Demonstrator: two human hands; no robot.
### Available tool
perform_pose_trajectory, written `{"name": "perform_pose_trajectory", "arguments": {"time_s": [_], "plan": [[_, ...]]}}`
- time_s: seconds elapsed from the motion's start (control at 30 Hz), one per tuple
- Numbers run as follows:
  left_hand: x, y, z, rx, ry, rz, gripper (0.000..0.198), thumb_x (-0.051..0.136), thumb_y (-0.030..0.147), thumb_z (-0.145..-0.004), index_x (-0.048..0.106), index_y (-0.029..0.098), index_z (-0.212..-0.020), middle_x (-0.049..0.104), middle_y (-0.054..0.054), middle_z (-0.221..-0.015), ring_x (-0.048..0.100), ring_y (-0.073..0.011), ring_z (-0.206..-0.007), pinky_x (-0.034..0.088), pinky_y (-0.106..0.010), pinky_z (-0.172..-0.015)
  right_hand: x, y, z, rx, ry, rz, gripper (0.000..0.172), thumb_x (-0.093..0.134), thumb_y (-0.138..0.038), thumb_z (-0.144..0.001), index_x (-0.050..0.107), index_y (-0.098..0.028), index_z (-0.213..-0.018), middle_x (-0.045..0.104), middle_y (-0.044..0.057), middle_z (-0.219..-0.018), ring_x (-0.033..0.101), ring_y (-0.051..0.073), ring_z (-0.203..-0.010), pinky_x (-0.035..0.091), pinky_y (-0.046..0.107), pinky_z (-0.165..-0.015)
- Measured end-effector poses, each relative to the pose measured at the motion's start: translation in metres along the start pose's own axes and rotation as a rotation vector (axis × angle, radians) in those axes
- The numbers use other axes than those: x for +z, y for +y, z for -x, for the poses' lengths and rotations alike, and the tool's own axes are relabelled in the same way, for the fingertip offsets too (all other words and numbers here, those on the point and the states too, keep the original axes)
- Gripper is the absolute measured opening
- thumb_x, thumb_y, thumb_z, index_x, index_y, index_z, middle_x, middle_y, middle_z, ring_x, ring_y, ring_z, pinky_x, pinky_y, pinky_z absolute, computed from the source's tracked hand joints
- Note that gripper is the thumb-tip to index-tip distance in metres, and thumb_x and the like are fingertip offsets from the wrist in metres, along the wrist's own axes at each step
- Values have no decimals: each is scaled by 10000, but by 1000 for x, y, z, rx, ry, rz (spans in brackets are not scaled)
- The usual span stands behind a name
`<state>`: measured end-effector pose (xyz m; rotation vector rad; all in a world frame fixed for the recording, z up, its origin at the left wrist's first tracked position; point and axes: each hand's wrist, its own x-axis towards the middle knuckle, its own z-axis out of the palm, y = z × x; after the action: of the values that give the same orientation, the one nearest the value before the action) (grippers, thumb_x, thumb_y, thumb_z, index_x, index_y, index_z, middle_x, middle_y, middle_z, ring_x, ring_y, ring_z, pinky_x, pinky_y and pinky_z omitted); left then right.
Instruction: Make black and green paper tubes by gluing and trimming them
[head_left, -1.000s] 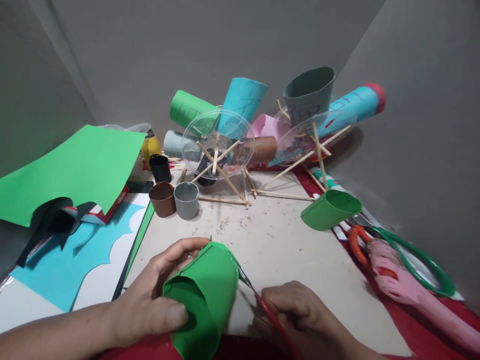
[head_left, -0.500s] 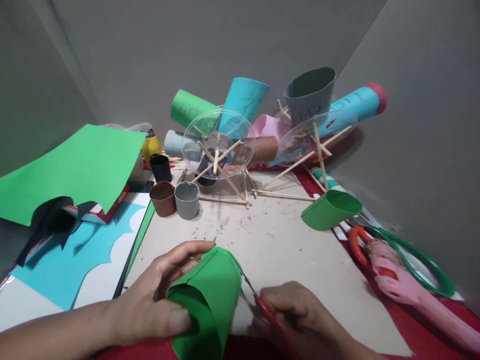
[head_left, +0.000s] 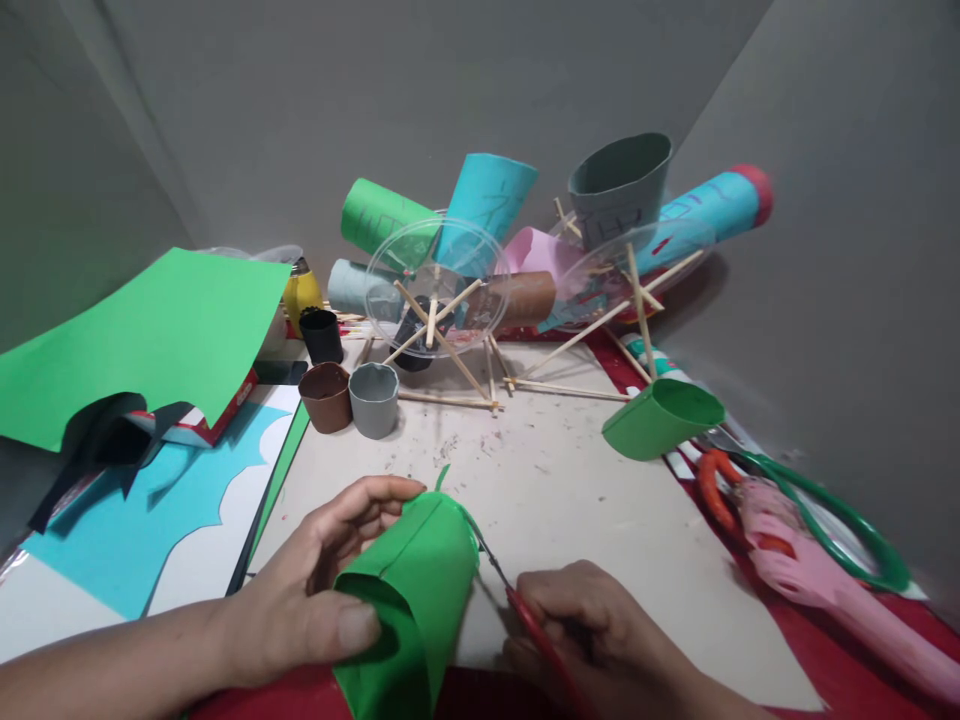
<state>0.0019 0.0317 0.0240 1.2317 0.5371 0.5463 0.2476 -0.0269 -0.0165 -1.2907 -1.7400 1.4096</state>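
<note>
My left hand is wrapped round a green paper tube, thumb at its near opening and fingers along its far left side. The tube lies tilted, its near end toward me. Red-handled scissors are held in my right hand, fingers curled round the handles. Their dark blades touch the tube's far rim on its right side. A thin green strip sticks up from that rim. Beyond my hands stand a brown paper cup, a grey paper cup and a black paper cup.
Wheel-like models of clear plastic discs, wooden sticks and coloured paper tubes stand at the back. A short green tube lies at right, near green-handled scissors and rolled pink paper. Green sheet and blue paper lie left.
The tube has turned slightly in my left hand, and the green strip at its far rim stands up longer. The scissors have shifted only slightly along the rim.
</note>
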Motion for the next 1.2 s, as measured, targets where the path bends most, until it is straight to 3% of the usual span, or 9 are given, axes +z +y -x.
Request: {"name": "perform_pose_trajectory", "arguments": {"time_s": [0.27,0.43,0.6,0.7,0.87,1.2], "plan": [[0,0,2,-13,-7,-3,773,696,611,-720,445,254,-1358,566,-114,-1241,532,-341,-1167,397,-475,-973,1,4,-1,-98,25,10,461,582,-343,-840,269,-213,-526,223,-85,-475,212,64,-441,175,207,-394],[-3,-5,3,20,72,3,812,693,634,-714,434,254,-1383,521,-120,-1300,449,-347,-1265,329,-488,-1053,1,3,0,-63,41,-16,476,560,-373,-849,247,-221,-524,220,-82,-474,211,71,-443,173,226,-403],[-1,-7,-1,-63,-32,106,930,714,614,-698,297,265,-1452,465,-154,-1383,465,-386,-1259,336,-539,-1028,3,10,1,3,66,-65,492,562,-426,-845,249,-225,-523,223,-78,-483,209,79,-458,165,241,-413],[1,-6,-2,-50,-21,109,910,723,552,-713,279,263,-1452,481,-154,-1367,507,-368,-1213,356,-519,-1003,4,13,1,18,70,-91,520,562,-475,-850,243,-225,-525,221,-77,-482,207,78,-458,164,242,-413],[0,-5,0,-20,48,73,797,701,549,-729,360,265,-1391,504,-130,-1324,506,-361,-1211,378,-484,-976,4,8,-1,-21,76,-13,517,568,-474,-846,260,-218,-520,226,-75,-484,210,74,-457,176,233,-411],[0,0,0,29,45,-35,706,669,555,-755,432,249,-1345,556,-109,-1252,543,-322,-1125,420,-425,-907,2,8,-1,-71,60,53,438,587,-327,-817,272,-216,-534,231,-84,-488,211,67,-445,168,206,-388]]}}
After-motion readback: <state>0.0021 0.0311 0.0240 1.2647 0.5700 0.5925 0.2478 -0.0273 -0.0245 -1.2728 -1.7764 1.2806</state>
